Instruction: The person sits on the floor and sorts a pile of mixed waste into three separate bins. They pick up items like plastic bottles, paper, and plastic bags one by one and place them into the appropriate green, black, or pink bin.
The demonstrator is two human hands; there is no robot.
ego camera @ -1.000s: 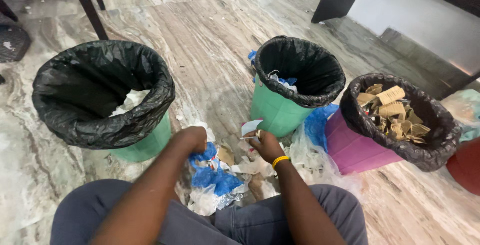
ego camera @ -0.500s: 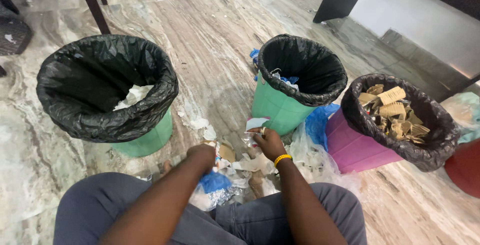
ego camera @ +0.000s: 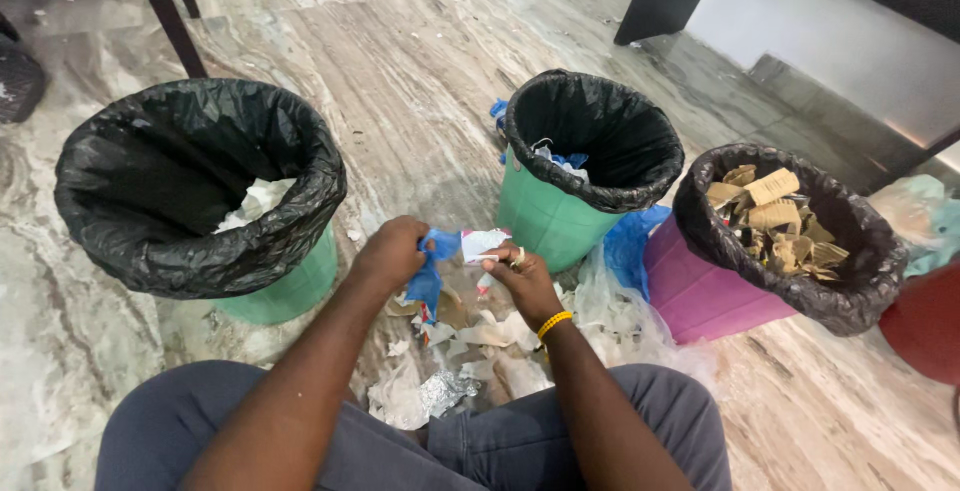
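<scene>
Left hand (ego camera: pixel 392 251): we record it closed around a crumpled blue plastic scrap (ego camera: pixel 432 269), lifted off the grey marbled stone floor (ego camera: pixel 420 61); the scrap hangs down from the fingers above the litter.

Right hand (ego camera: pixel 520 276): fingers pinched on a small white and pink paper wrapper (ego camera: pixel 482 244), just beside the blue scrap; a yellow wristband (ego camera: pixel 553 323) sits on the wrist.

Beneath both hands we list a loose heap of torn paper, foil and clear plastic litter (ego camera: pixel 470 351), lying on the floor between our knees in grey trousers (ego camera: pixel 170 421).

Large green bin with black liner (ego camera: pixel 200 186), left of the hands, holds white paper. Smaller green bin with black liner (ego camera: pixel 590 151), just beyond the right hand, holds blue and white plastic. Pink bin with black liner (ego camera: pixel 780 236), towards the right edge of the floor, holds brown cardboard pieces (ego camera: pixel 770 216). A blue plastic bag (ego camera: pixel 630 246) lies between the smaller green bin and the pink bin.
</scene>
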